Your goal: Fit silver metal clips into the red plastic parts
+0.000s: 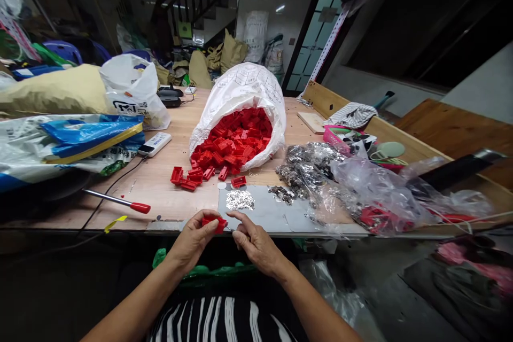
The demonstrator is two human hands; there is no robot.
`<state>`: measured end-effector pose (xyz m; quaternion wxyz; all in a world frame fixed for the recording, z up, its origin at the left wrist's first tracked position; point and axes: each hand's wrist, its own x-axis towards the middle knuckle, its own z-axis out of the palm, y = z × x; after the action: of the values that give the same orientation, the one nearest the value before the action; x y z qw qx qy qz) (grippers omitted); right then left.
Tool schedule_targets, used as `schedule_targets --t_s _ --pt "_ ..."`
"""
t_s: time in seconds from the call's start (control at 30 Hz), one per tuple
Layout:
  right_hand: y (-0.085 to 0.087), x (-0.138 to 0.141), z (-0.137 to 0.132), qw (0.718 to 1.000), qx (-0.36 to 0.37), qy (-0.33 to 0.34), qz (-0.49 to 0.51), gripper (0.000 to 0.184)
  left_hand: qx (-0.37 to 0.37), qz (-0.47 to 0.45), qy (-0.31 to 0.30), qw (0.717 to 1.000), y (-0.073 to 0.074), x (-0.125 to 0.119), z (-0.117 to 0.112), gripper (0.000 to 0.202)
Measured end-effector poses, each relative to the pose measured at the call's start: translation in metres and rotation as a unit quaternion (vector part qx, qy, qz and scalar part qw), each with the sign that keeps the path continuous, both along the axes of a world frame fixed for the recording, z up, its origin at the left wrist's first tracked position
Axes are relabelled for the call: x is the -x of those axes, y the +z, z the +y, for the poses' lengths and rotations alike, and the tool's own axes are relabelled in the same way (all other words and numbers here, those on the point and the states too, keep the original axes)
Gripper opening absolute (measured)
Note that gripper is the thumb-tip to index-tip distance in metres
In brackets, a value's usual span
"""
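Note:
My left hand point(195, 240) is closed around a small red plastic housing point(216, 224), held just over the table's front edge. My right hand point(256, 243) is beside it, index finger reaching toward the housing and thumb against the curled fingers. Whatever those fingers pinch is too small to make out. Ahead of the hands, a pile of small silvery metal pieces point(240, 200) and a darker pile of metal pieces point(281, 194) lie on a grey mat point(264, 216). Several loose red housings point(188, 179) lie in front of a white sack point(244, 83) filled with more of them.
Clear plastic bags of metal parts point(308, 165) and a pink basket point(336, 138) are on the right. To the left are a red-tipped metal lever point(120, 200), a white power strip point(155, 144) and packed bags point(80, 139). A green bag point(216, 275) hangs below the table edge.

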<state>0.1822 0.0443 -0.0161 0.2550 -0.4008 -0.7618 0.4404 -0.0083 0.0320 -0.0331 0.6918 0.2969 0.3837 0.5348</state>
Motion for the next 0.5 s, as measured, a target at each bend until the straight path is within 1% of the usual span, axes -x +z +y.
schedule_targets --t_s 0.03,0.1,0.17,0.33,0.4,0.5 --pt "0.002 0.001 -0.001 1.0 -0.003 0.007 -0.006 0.041 0.029 -0.055 -0.011 0.998 0.001 -0.002 -0.002 0.016" --pt "0.004 0.002 -0.004 1.0 -0.013 0.012 -0.021 0.042 0.074 -0.139 -0.024 0.987 0.002 -0.005 -0.007 0.012" --pt "0.007 0.003 -0.007 0.999 -0.029 0.005 -0.034 0.039 0.108 -0.184 -0.018 0.977 0.001 -0.008 -0.01 0.011" --pt "0.01 0.005 -0.009 0.997 -0.065 -0.015 -0.031 0.033 0.168 -0.205 0.009 0.964 0.001 -0.012 -0.014 0.011" --pt "0.009 0.006 -0.009 0.996 -0.08 -0.023 -0.024 0.031 0.174 -0.215 0.01 0.961 0.002 -0.013 -0.015 0.01" --pt "0.005 0.009 -0.008 0.995 -0.086 -0.051 0.001 0.028 0.168 -0.231 -0.005 0.958 0.002 -0.016 -0.016 0.011"
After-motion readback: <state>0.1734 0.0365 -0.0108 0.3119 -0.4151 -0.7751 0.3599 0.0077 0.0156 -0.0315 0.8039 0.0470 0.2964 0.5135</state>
